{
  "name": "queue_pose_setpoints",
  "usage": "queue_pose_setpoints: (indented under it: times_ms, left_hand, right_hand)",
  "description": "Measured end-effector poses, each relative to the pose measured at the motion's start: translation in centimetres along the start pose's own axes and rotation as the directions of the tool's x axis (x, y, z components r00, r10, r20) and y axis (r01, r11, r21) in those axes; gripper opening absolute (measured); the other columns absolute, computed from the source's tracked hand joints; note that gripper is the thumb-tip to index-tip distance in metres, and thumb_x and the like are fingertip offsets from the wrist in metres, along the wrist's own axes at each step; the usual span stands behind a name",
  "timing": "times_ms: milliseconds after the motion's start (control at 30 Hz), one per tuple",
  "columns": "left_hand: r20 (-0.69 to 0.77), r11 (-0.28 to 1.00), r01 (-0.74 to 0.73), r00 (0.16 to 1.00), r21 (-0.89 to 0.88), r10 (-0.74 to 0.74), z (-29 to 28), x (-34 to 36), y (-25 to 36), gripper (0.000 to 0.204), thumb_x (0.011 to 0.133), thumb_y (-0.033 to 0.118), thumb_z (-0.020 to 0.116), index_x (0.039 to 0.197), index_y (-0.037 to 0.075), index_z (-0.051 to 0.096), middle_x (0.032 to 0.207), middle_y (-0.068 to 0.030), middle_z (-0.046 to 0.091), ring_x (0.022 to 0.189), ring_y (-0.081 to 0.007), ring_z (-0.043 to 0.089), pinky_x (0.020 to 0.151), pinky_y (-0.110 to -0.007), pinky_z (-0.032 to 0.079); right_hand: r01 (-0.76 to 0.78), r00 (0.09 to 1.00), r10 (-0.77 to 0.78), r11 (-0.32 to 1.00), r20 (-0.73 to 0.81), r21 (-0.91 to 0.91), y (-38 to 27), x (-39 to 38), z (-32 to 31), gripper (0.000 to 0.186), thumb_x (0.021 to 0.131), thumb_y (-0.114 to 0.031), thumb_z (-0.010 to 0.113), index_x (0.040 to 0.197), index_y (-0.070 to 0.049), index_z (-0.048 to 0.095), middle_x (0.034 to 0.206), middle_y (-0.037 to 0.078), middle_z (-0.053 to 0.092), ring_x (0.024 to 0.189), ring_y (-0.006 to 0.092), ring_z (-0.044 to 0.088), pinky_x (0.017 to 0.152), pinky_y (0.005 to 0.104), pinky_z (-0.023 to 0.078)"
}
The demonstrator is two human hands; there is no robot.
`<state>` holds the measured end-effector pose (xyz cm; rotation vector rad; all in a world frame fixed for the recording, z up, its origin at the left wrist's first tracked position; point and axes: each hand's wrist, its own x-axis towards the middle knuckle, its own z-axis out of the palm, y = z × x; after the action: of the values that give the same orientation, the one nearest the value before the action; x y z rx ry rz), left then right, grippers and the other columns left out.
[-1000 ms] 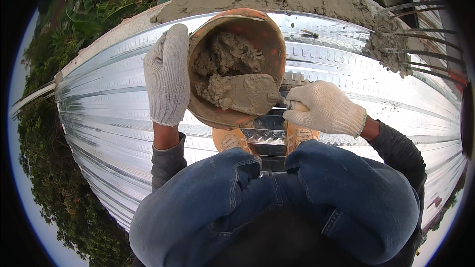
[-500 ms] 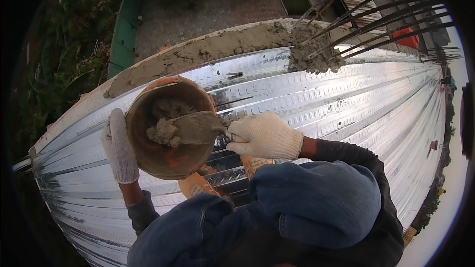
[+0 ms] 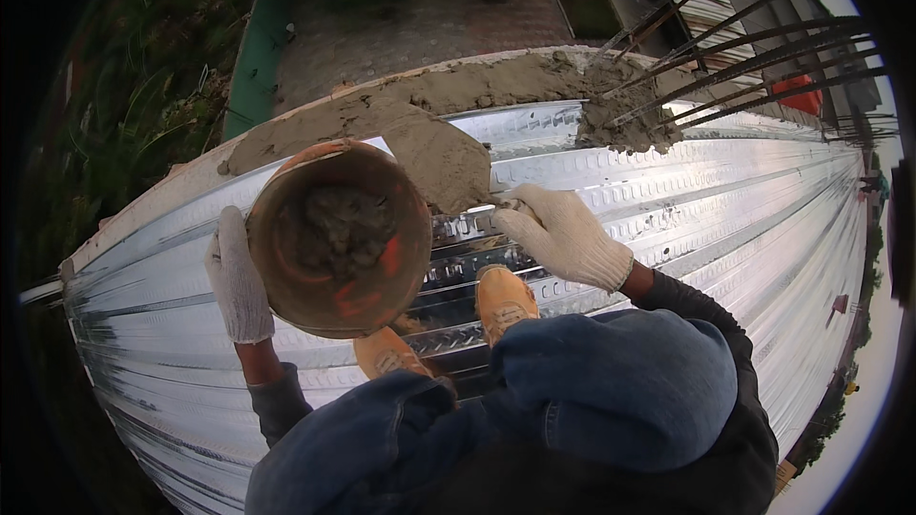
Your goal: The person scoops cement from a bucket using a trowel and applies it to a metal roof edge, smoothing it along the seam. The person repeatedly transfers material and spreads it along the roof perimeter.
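The person's right hand (image 3: 568,238), in a pale knit glove, had its grip closed around the handle of a trowel (image 3: 444,167). The trowel's broad blade, coated with grey mortar, was outside the bucket (image 3: 310,305), just beyond the upper right of its rim, and pointed up and left toward a ledge (image 3: 324,122). It overlapped the wet mortar on the ledge in the view; whether it touched cannot be told.

The left hand (image 3: 239,277), also gloved, was against the bucket's left side, fingers upward. Whether its grip was clamped on the bucket or only pressed to it cannot be told. The bucket was in front of the person, left of centre, mouth turned up to the view. Its inner wall was dirty brown with reddish patches, and a lump of mortar (image 3: 345,224) was at the bottom.

Below spread a shiny ribbed metal deck (image 3: 582,172). Two tan shoes (image 3: 508,305) showed between the bucket and the person's jeans (image 3: 620,381). At the ledge's right part, a mound of mortar (image 3: 625,114) was around the feet of several dark rods (image 3: 754,48), with a red object (image 3: 797,93) near them. Beyond the ledge were paving (image 3: 382,38), a green wall (image 3: 253,57) and plants (image 3: 134,124).
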<state>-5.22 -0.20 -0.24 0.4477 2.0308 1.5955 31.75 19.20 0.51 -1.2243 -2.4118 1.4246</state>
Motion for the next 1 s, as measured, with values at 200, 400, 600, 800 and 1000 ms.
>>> queue_pose_setpoints:
  times_ms: [200,400,600,800,1000]
  left_hand:
    - [-0.038,0.997,-0.003,0.999,-0.074,0.000,-3.5,2.6,-3.2,0.045,0.119,0.044,0.061,0.100,0.006,0.074,0.090,0.0019,0.071,0.079,-0.0059,0.061,0.070,-0.027,0.052]
    - [-0.086,0.996,0.039,0.995,-0.082,-0.046,-4.3,2.0,-3.4,0.045,0.119,0.044,0.061,0.097,0.007,0.073,0.088,0.0028,0.069,0.078,-0.0056,0.059,0.070,-0.027,0.051]
    - [-0.103,0.998,0.038,0.994,-0.041,-0.042,-2.7,1.8,-2.2,0.043,0.119,0.043,0.061,0.098,0.007,0.074,0.091,0.0029,0.069,0.081,-0.0057,0.058,0.071,-0.028,0.051]
    - [-0.045,1.000,0.006,0.999,-0.028,-0.007,-2.9,0.9,-1.4,0.043,0.119,0.042,0.061,0.099,0.007,0.074,0.091,0.0031,0.069,0.081,-0.0061,0.059,0.072,-0.027,0.051]
    - [-0.035,0.994,0.042,0.998,-0.101,-0.046,-2.5,1.8,-3.1,0.044,0.119,0.044,0.062,0.096,0.008,0.073,0.090,0.0030,0.069,0.080,-0.0057,0.059,0.071,-0.027,0.052]
  right_hand:
    - [-0.368,0.859,0.444,0.882,-0.254,0.294,11.6,8.2,-8.2,0.049,0.110,-0.043,0.056,0.101,0.003,0.069,0.079,0.004,0.062,0.064,0.0150,0.062,0.062,0.0358,0.050]
    - [-0.404,0.913,0.406,0.913,-0.030,0.046,13.0,15.9,-5.2,0.051,0.107,-0.037,0.049,0.091,0.006,0.071,0.077,0.017,0.069,0.066,0.0322,0.067,0.069,0.0516,0.054]
    - [0.027,0.980,0.047,0.932,0.194,-0.362,5.7,20.0,2.5,0.056,0.108,-0.039,0.050,0.095,0.009,0.075,0.084,0.027,0.074,0.080,0.0437,0.074,0.078,0.0553,0.057]
    - [-0.192,0.981,0.176,0.834,-0.080,-0.518,7.3,19.8,0.9,0.054,0.108,-0.039,0.051,0.110,0.005,0.082,0.116,0.033,0.078,0.110,0.0509,0.077,0.100,0.0594,0.059]
    - [-0.357,0.931,0.244,0.766,-0.273,-0.535,18.9,12.5,-10.0,0.063,0.108,-0.045,0.045,0.119,0.009,0.076,0.116,0.037,0.076,0.114,0.0552,0.073,0.104,0.0610,0.055]
